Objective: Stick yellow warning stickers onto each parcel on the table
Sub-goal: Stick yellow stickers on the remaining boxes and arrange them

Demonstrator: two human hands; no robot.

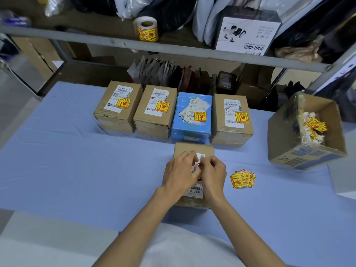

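Observation:
A brown parcel (193,149) with a white barcode label lies on the blue table (77,160) right under my hands. My left hand (180,173) and my right hand (212,175) meet above it, both pinching a small white-backed sticker (198,159) between their fingertips. A fanned stack of yellow warning stickers (243,178) lies to the right of the parcel. Behind it stands a row of parcels, each carrying a yellow sticker: a brown one (117,106), a second brown one (155,112), a blue one (192,117) and another brown one (231,120).
An open cardboard box (306,151) at the right holds crumpled sticker backings. A roll of yellow stickers (147,28) stands on the metal shelf (96,38) above the table's far edge, beside bags and a white product box (246,33).

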